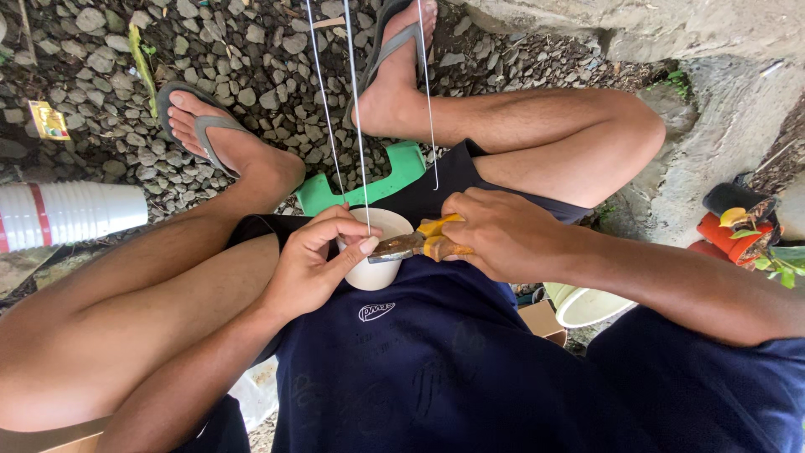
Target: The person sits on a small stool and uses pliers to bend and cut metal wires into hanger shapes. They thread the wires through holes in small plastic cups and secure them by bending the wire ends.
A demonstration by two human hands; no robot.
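Observation:
My left hand grips a small white cup held over my lap, thumb pressed on its rim. My right hand holds rusty pliers with yellow handles, their jaws at the cup's rim. Three thin white strings run from the cup area up and away toward my feet. I sit on a low green stool, knees apart, in grey flip-flops.
Grey gravel covers the ground ahead. A stack of white cups lies at the left. A pale green pot and a cardboard box corner sit by my right side. Orange and black plant pots stand at the right by a concrete wall.

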